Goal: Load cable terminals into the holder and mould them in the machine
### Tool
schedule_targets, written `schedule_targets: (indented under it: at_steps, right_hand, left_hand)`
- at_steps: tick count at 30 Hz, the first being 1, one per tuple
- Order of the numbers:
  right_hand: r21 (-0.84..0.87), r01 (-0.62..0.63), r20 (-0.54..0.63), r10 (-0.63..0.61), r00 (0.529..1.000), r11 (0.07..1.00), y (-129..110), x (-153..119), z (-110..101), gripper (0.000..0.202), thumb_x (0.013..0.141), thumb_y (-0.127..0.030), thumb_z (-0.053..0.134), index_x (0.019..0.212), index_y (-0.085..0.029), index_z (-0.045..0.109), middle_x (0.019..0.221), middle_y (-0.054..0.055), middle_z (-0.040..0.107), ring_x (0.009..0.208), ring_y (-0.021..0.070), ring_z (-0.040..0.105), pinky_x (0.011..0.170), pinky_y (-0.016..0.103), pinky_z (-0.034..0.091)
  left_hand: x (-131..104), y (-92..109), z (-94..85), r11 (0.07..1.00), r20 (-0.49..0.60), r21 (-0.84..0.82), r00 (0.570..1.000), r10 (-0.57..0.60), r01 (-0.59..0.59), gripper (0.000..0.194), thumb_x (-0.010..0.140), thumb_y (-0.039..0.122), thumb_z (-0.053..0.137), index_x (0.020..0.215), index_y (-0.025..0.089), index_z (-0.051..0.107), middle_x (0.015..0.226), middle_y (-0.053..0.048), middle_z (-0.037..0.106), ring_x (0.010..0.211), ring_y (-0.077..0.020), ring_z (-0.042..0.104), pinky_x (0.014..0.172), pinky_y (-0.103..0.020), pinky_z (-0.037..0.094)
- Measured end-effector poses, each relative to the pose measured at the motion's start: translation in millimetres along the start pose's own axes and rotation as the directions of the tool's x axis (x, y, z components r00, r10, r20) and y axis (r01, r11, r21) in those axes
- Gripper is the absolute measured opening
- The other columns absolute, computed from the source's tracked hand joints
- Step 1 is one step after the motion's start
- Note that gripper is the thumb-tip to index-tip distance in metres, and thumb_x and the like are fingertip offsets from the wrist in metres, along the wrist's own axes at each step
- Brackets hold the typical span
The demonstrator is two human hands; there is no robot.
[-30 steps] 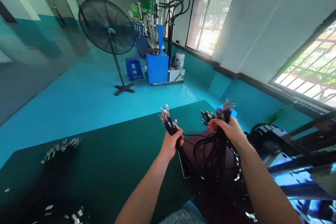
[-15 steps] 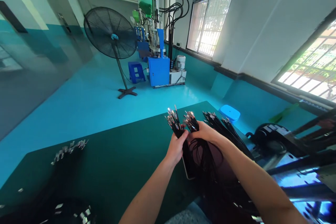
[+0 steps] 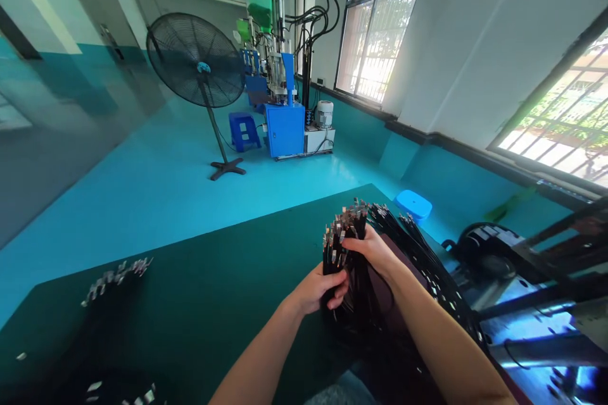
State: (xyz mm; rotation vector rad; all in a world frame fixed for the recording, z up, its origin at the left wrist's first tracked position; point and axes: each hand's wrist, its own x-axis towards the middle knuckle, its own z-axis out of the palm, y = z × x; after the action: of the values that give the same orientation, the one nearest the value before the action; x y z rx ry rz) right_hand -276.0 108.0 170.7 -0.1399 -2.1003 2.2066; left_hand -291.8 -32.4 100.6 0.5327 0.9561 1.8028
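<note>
A thick bundle of black cables (image 3: pixel 332 269) with shiny metal ends stands upright in my left hand (image 3: pixel 319 289), whose fingers are wrapped round it. Just above and to the right, my right hand (image 3: pixel 373 248) grips a second bunch of black cables (image 3: pixel 355 228), its thumb pressed against the metal tips. The two bunches touch side by side, their ends pointing up and away from me. Below my hands the cables hang down into a dark tangle near my lap, where single strands cannot be told apart.
More cables (image 3: pixel 418 243) lie along the right of the dark green table (image 3: pixel 228 285), and another pile (image 3: pixel 116 281) lies at its left. A blue stool (image 3: pixel 414 204) stands beyond the right corner. Machine parts (image 3: pixel 532 310) are close on the right. A fan (image 3: pixel 197 63) and blue machine (image 3: pixel 285 130) stand ahead.
My left hand has moved lower with its bundle, and my right hand has come slightly down. The two bunches, apart at the tips before, are now pressed together.
</note>
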Motion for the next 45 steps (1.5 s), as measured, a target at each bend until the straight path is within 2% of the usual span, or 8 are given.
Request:
schedule_targets:
  at_steps: [3, 9, 12, 20, 27, 31, 35, 45]
  right_hand:
    - [0.039, 0.004, -0.059, -0.002, 0.998, 0.999, 12.7, 7.9, 1.3, 0.034, 0.05, -0.027, 0.077, 0.078, -0.016, 0.061, 0.071, -0.001, 0.063, 0.064, 0.0141, 0.056, 0.066, 0.028, 0.044]
    - [0.076, -0.069, -0.057, 0.073, 0.996, 0.995, 19.4, 13.2, 0.1, 0.029, 0.052, -0.03, 0.076, 0.072, -0.014, 0.062, 0.068, 0.002, 0.065, 0.062, 0.0157, 0.057, 0.063, 0.029, 0.046]
    - [0.116, -0.106, -0.055, 0.113, 0.992, 0.988, 17.7, 11.3, 1.0, 0.025, 0.054, -0.03, 0.074, 0.068, -0.014, 0.063, 0.066, 0.003, 0.065, 0.061, 0.017, 0.059, 0.064, 0.03, 0.046]
    - [0.197, -0.061, -0.121, 0.086, 0.989, 0.978, 7.8, -1.5, -12.8, 0.019, 0.057, -0.027, 0.069, 0.069, -0.016, 0.06, 0.066, 0.002, 0.062, 0.067, 0.0178, 0.061, 0.063, 0.028, 0.045]
    - [-0.096, -0.116, 0.189, 0.133, 0.973, 0.989, 7.5, 5.1, 10.7, 0.011, 0.059, -0.022, 0.062, 0.059, -0.017, 0.052, 0.046, -0.005, 0.051, 0.041, 0.0099, 0.045, 0.049, 0.025, 0.038]
    - [-0.19, -0.112, 0.259, 0.16, 0.953, 0.975, 15.4, 9.9, 24.3, 0.013, 0.062, -0.023, 0.061, 0.072, -0.016, 0.056, 0.054, -0.005, 0.057, 0.048, 0.0121, 0.052, 0.05, 0.025, 0.04]
    - [-0.276, -0.04, 0.252, 0.112, 0.961, 0.96, 24.8, 17.3, 23.7, 0.016, 0.056, -0.014, 0.06, 0.071, -0.015, 0.055, 0.056, -0.008, 0.053, 0.051, 0.0078, 0.046, 0.049, 0.02, 0.036]
    - [-0.307, -0.125, 0.291, 0.218, 0.932, 0.944, 25.4, 27.2, 29.1, 0.016, 0.051, -0.016, 0.066, 0.065, -0.013, 0.059, 0.054, -0.008, 0.053, 0.051, 0.0074, 0.044, 0.05, 0.02, 0.035]
  left_hand:
    - [1.5, -5.6, 5.0, 0.99, -0.202, 0.08, 0.971, 0.129, -0.115, 0.04, 0.065, 0.048, 0.069, 0.07, 0.015, 0.046, 0.043, 0.006, 0.044, 0.027, -0.0044, 0.034, 0.032, -0.018, 0.019]
    - [1.9, -22.2, 6.8, 0.906, -0.6, 0.299, 0.68, 0.422, -0.3, 0.033, 0.066, 0.039, 0.07, 0.082, 0.014, 0.053, 0.046, 0.003, 0.054, 0.038, -0.0112, 0.049, 0.039, -0.021, 0.038]
    - [4.3, -24.6, 1.6, 0.897, -0.656, 0.304, 0.612, 0.441, -0.321, 0.034, 0.065, 0.038, 0.07, 0.083, 0.013, 0.056, 0.062, -0.003, 0.063, 0.051, -0.0151, 0.057, 0.047, -0.025, 0.046]
    - [8.5, -11.9, -15.0, 0.91, -0.744, 0.045, 0.594, 0.305, -0.412, 0.034, 0.064, 0.042, 0.07, 0.07, 0.015, 0.051, 0.054, 0.004, 0.053, 0.045, -0.0084, 0.05, 0.045, -0.02, 0.04]
    - [8.7, -7.4, 3.6, 0.864, -0.687, -0.011, 0.632, 0.359, -0.503, 0.034, 0.066, 0.04, 0.07, 0.071, 0.017, 0.046, 0.051, 0.008, 0.046, 0.037, -0.0037, 0.037, 0.037, -0.018, 0.027]
    - [9.0, -6.0, 11.3, 0.799, -0.755, -0.079, 0.559, 0.343, -0.596, 0.032, 0.064, 0.035, 0.073, 0.083, 0.019, 0.053, 0.064, 0.005, 0.057, 0.057, -0.0076, 0.055, 0.053, -0.018, 0.041]
    - [8.7, -3.3, 9.8, 0.768, -0.766, -0.198, 0.585, 0.266, -0.609, 0.042, 0.059, 0.028, 0.077, 0.095, 0.022, 0.056, 0.09, 0.001, 0.065, 0.083, -0.0134, 0.061, 0.077, -0.024, 0.046]
    - [12.7, -6.4, 3.5, 0.687, -0.771, -0.273, 0.58, 0.263, -0.674, 0.043, 0.055, 0.022, 0.079, 0.092, 0.025, 0.058, 0.088, 0.002, 0.066, 0.082, -0.0145, 0.062, 0.082, -0.03, 0.045]
